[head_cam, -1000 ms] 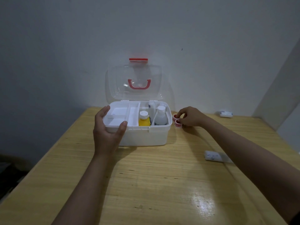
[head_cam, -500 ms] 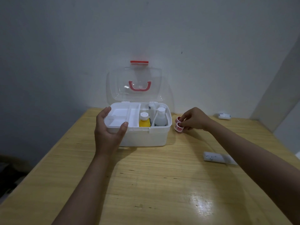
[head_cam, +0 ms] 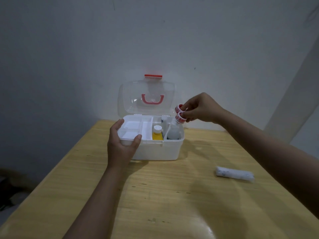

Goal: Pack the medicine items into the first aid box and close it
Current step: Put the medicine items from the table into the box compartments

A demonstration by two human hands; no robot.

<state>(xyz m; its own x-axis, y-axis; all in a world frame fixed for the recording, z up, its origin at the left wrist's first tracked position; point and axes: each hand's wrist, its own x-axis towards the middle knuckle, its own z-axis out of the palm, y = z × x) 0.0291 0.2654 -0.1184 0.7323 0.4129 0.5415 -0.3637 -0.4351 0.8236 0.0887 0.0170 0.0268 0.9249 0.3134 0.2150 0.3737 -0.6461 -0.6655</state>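
The white first aid box (head_cam: 155, 150) stands open on the wooden table, its clear lid (head_cam: 146, 97) with a red handle upright against the wall. Inside are a white divided tray (head_cam: 136, 125), a yellow bottle (head_cam: 157, 134), a white bottle (head_cam: 173, 133) and a white tube (head_cam: 164, 120). My left hand (head_cam: 120, 145) grips the box's front left corner. My right hand (head_cam: 198, 107) pinches two small red-and-white tape rolls (head_cam: 179, 114) in the air above the box's right end. A white bandage roll (head_cam: 234, 174) lies on the table to the right.
The table (head_cam: 164, 195) stands against a grey wall, with its left edge running diagonally and a dark floor beyond. Bare wood lies in front of the box.
My right hand has lifted the two tape rolls off the table beside the box and raised them above its right end. My left hand stays on the box corner.
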